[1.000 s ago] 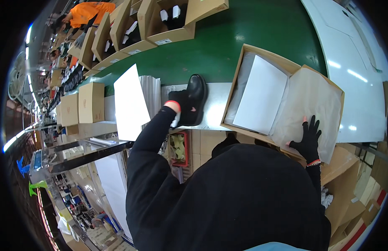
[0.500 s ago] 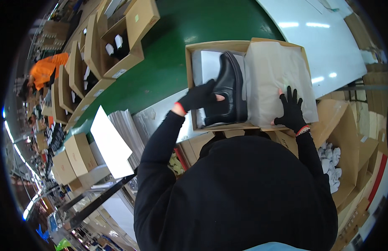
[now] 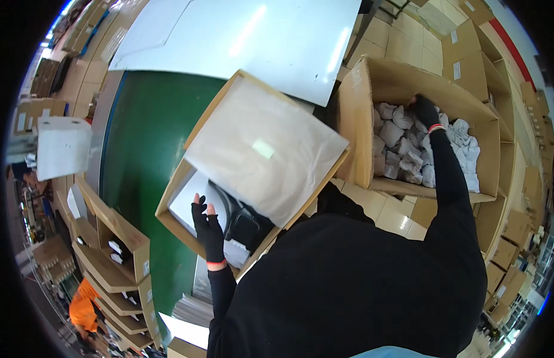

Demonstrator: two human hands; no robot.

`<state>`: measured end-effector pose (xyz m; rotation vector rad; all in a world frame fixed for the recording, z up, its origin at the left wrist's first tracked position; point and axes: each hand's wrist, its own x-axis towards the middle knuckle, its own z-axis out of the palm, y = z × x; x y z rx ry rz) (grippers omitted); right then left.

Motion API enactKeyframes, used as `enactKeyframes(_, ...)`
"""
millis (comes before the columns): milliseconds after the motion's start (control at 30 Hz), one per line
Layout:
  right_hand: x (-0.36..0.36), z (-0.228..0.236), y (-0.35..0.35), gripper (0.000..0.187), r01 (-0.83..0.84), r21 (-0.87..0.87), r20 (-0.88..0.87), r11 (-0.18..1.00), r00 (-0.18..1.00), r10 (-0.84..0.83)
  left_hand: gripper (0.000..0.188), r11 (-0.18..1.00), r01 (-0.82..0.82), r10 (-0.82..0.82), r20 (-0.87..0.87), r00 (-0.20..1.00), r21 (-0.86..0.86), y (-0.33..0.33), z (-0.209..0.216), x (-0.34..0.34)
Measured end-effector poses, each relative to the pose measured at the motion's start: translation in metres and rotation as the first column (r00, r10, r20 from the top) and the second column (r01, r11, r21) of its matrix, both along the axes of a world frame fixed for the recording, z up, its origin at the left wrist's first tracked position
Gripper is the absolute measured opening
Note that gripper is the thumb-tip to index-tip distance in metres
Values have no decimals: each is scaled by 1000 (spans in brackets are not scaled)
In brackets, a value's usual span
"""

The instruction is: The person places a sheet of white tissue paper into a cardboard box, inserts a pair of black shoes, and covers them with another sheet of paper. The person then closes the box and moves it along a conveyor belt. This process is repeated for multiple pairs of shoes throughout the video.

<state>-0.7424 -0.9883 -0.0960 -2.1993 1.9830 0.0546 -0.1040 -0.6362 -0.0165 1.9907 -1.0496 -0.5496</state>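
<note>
A shoebox [image 3: 168,200] stands turned at an angle on the green table, with a black boot [image 3: 253,228] lying in it. Beige tissue paper [image 3: 247,113] with a pale sticker hides part of the boot. My left hand [image 3: 209,232], in a black glove with bare fingertips, is open over the box's left side, beside the boot. To the right, my gloved right hand [image 3: 424,111] reaches down into a large carton [image 3: 356,128] among whitish crumpled paper wads [image 3: 393,133]. Its fingers are dark and partly hidden, so its grip does not show.
A white tabletop [image 3: 229,36] adjoins the green table [image 3: 163,119] at the far side. Open boxes [image 3: 119,268] line the left, near a person in orange [image 3: 84,307]. A paper stack [image 3: 192,309] lies near my left arm. Shelves with cartons [image 3: 477,65] stand beyond the large carton.
My view has swung right. My right hand has left the tissue paper and gone into the carton of paper wads. My left hand has come off the boot, its fingers now stretched.
</note>
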Motion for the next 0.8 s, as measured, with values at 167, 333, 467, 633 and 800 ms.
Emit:
enactKeyframes(167,49,-120,28,62,-163,154,-17,974,986,168,41,1000,29,-29,34,999,-2,-45,29,-31)
enactKeyframes(333,109,-145,18,52,-76,130,47,989,996,71,42,997,76,-77,24,997,25,-63,42,-61)
enactKeyframes(467,102,-159,1,48,-55,340,-9,939,998,62,39,999,45,-44,-13,999,29,-62,40,-64)
enactKeyframes(633,26,-100,-8,36,-432,-132,-125,892,900,417,37,995,-7,-5,-125,992,-95,-50,55,-50)
enactKeyframes(800,107,151,40,38,116,57,814,992,570,-114,48,967,-161,41,-506,862,-197,-33,63,-57)
